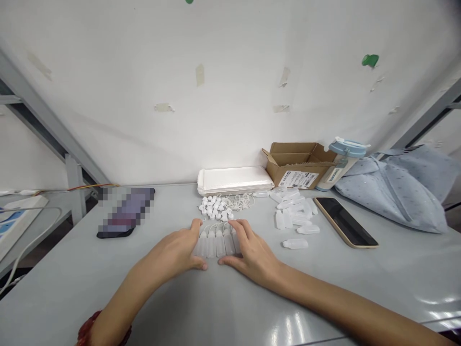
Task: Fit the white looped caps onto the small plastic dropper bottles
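Observation:
A short row of small translucent squeeze bottles (220, 245) lies side by side on the grey table, with white caps and thin looped cords at the far ends. My left hand (181, 248) closes on the row's left end, its thumb at the near side and fingers at the far side. At the right end, my right hand (255, 252) grips in the same way, hiding the outermost bottles in part. Just beyond lies a heap of white caps (215, 207) beside tangled white cords (240, 202). Loose uncapped bottles (293, 209) are scattered to the right.
Against the wall sit a stack of flat white packets (236, 179) and an opened cardboard box (279, 174). A blue-lidded tumbler (336, 173) and a pale blue cloth bag (392, 192) stand farther right. One phone (345, 222) lies at right, a pixelated phone-like object (127, 211) at left.

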A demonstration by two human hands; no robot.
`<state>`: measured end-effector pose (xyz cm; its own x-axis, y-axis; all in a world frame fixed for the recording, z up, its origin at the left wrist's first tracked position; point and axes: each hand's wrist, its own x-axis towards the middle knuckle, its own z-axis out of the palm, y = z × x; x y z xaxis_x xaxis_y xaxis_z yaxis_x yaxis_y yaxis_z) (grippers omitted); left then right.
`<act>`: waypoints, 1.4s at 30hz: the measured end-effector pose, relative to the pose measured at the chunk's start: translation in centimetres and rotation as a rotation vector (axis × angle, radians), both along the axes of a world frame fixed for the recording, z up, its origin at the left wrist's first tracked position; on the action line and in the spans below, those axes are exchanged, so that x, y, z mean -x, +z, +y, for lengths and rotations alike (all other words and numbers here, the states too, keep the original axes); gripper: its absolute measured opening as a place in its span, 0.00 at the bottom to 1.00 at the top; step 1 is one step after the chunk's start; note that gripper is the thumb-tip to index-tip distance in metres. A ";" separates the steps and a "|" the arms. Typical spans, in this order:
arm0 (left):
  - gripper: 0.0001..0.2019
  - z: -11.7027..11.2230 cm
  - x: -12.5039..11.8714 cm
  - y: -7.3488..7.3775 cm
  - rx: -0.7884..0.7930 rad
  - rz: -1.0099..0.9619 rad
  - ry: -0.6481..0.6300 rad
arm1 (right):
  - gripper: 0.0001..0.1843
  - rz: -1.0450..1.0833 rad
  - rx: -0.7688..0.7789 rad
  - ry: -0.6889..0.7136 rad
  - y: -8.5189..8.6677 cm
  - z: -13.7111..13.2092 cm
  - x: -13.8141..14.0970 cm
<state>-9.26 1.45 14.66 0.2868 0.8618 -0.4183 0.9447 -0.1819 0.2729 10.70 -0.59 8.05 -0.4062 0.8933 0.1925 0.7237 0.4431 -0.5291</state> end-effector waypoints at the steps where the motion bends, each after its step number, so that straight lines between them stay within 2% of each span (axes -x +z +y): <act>1: 0.37 0.0 0.0 0.1 -0.002 -0.002 -0.001 | 0.41 -0.011 -0.012 -0.005 0.0 0.0 0.1; 16: 0.30 0.2 0.7 0.1 -0.047 -0.063 -0.067 | 0.39 -0.072 -0.035 -0.069 -0.1 0.2 0.6; 19: 0.33 0.2 0.8 0.0 -0.059 -0.068 -0.076 | 0.39 -0.065 -0.037 -0.069 -0.2 0.2 0.6; 24: 0.43 0.5 1.1 -0.5 -0.052 -0.084 -0.083 | 0.38 -0.068 -0.011 -0.057 0.1 0.1 0.5; 34: 0.46 0.8 1.8 -0.5 -0.025 -0.077 -0.048 | 0.43 -0.052 0.026 -0.045 0.5 0.1 -0.3; 37: 0.48 0.8 2.1 -0.1 -0.008 -0.084 -0.038 | 0.47 -0.042 0.054 -0.047 1.2 0.3 -1.2; 39: 0.49 0.8 2.4 0.3 0.007 -0.106 -0.030 | 0.48 -0.056 0.075 -0.019 2.2 0.5 -2.3; 42: 0.48 0.9 2.9 1.0 0.013 -0.158 -0.020 | 0.40 -0.074 0.118 0.054 4.5 1.1 -4.7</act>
<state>-12.15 2.35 15.67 0.3668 0.8501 -0.3778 0.8860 -0.1954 0.4204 15.44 0.54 12.53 -0.4635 0.8844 0.0550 0.7394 0.4202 -0.5260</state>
